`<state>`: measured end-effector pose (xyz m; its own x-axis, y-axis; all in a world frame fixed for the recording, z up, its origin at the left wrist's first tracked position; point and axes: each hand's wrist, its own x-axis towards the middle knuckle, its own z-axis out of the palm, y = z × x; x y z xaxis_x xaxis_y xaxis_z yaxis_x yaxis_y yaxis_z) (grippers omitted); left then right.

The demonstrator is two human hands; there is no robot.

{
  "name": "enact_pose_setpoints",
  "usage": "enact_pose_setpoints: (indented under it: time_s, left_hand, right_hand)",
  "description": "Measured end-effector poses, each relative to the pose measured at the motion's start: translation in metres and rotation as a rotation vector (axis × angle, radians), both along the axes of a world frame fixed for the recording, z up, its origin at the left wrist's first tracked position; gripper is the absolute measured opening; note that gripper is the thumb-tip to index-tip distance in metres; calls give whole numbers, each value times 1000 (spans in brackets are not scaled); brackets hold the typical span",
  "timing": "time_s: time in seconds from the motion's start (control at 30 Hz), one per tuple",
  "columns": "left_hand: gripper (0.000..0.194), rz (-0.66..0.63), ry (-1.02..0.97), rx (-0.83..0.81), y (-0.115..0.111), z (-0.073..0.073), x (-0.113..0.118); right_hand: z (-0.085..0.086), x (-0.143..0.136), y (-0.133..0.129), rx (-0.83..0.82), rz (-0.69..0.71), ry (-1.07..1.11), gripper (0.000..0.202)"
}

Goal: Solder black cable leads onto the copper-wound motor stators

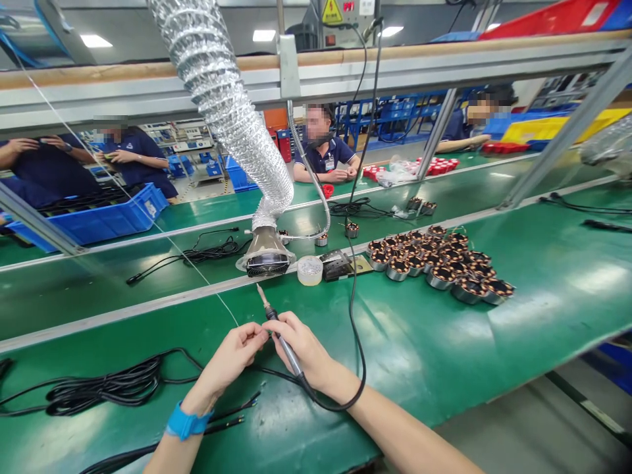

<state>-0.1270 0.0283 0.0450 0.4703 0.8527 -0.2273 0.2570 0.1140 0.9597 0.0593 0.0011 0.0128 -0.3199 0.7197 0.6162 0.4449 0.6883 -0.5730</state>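
Note:
My right hand [301, 345] is wrapped round a soldering iron [289, 352], whose tip points up and away from me. Close beside it, my left hand [239, 355] has its thumb and fingers pinched together. A thin strand of solder wire [205, 280] comes down from the upper left and meets this hand; its end is hidden by the fingers. Behind and below the hands passes a black cable [274, 373]. Just past the iron's tip sits the fume hood [268, 253] of a silver flexible duct [232, 99].
Copper-wound stators [439, 260] cluster at right. A tape roll [310, 270] stands beside a black block [338, 264]. Coiled black cable [106, 385] and stripped cable ends [232, 421] lie at left. The iron's cord [351, 309] hangs from above. Several people sit or stand across the bench.

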Motion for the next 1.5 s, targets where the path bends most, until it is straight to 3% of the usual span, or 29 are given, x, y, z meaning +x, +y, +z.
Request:
enact_pose_setpoints:
  time_s: [0.2,0.43,0.5,0.67,1.0,1.5]
  left_hand:
    - [42,42,48,52,1,-3,-1]
    - [43,43,98,46,-1,7,2]
    - [43,59,108,65,-2,7,3]
    - [41,90,131,136,-4,1,6]
    - [41,121,144,184,-6,1,9]
    - [42,116,143,163,-5,-1,8]
  right_hand:
    - [5,-1,0,46,-45,68,41]
    - [29,10,-6,126,-302,342,14]
    - [32,14,-11,159,-340,376,20]
    - [33,16,-19,209,-265,405,36]
    - [37,12,-20,158,-196,433,36]
    - [33,14,-19,24,-280,554,41]
